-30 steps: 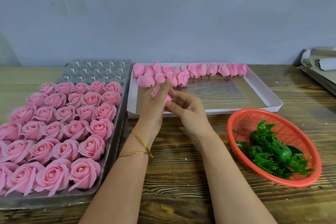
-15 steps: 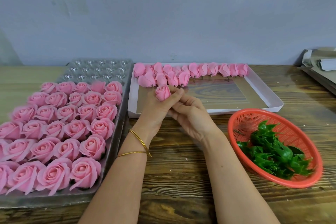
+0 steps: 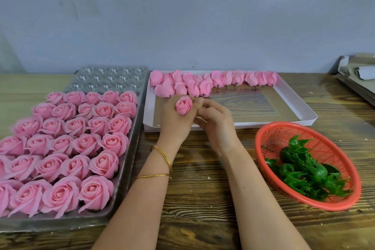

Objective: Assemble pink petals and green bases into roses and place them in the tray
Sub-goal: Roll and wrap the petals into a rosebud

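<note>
Tabletop (image 3: pixel 203 199): wood, carries everything.
Tray (image 3: pixel 109 79), left of the white box (image 3: pixel 292 103): rows of finished roses (image 3: pixel 81 144).
White box: petal buds (image 3: pixel 203 83) along its far edge.
Basket (image 3: pixel 284 140), front-right of the box: green bases (image 3: pixel 304 172).
Hands, at the box's front edge, touching: left hand (image 3: pixel 174 119) grips one bud (image 3: pixel 183 105); right hand (image 3: pixel 217 122) curled against it, its hold hidden.
Step, as judged: bud chosen, base unfitted. Next needs a base from the basket.
Writing: none legible.

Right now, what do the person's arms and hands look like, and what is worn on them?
Both forearms are bare, with no sleeves in view. The left arm wears two thin gold bangles near the wrist. The right arm wears nothing. The left hand and right hand have no gloves, and no ring shows.
</note>
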Motion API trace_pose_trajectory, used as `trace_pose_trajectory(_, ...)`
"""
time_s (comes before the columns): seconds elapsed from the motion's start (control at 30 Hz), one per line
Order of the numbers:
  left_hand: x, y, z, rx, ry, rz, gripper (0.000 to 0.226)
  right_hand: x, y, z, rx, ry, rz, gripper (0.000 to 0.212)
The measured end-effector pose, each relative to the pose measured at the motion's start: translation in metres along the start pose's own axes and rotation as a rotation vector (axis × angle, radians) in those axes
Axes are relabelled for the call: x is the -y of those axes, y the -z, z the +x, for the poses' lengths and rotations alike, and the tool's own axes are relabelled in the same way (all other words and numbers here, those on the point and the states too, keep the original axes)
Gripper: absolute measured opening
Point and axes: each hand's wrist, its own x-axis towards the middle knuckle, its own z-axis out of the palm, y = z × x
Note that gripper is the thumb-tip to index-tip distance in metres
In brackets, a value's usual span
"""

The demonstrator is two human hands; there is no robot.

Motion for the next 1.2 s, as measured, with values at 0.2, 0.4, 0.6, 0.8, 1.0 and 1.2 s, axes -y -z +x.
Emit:
trace_pose_trajectory(0.2, 0.005, -0.002, -0.001, -0.010, -0.186, 0.258, 0.016, 0.001, -0.008, -0.004, -0.158, 0.085, -0.285, 0.029)
trace_pose_trajectory(0.4, 0.003, -0.002, -0.003, -0.007, -0.248, 0.286, 0.036, 0.001, -0.010, -0.006, -0.185, 0.077, -0.344, 0.018)
trace_pose_trajectory(0.6, 0.001, -0.001, -0.006, 0.021, -0.202, 0.234, 0.015, 0.005, -0.009, -0.008, -0.144, 0.066, -0.332, 0.020)
trace_pose_trajectory(0.8, -0.001, 0.000, -0.005, 0.069, -0.190, 0.170, 0.026, 0.004, -0.007, -0.008, -0.111, 0.079, -0.320, 0.025)
trace_pose_trajectory(1.0, -0.002, -0.003, -0.005, 0.093, -0.179, 0.142, 0.021, 0.002, -0.004, -0.006, -0.115, 0.107, -0.296, 0.017)
trace_pose_trajectory(1.2, 0.005, -0.002, -0.001, 0.038, -0.109, 0.168, 0.025, -0.002, -0.006, -0.003, -0.070, 0.090, -0.225, 0.017)
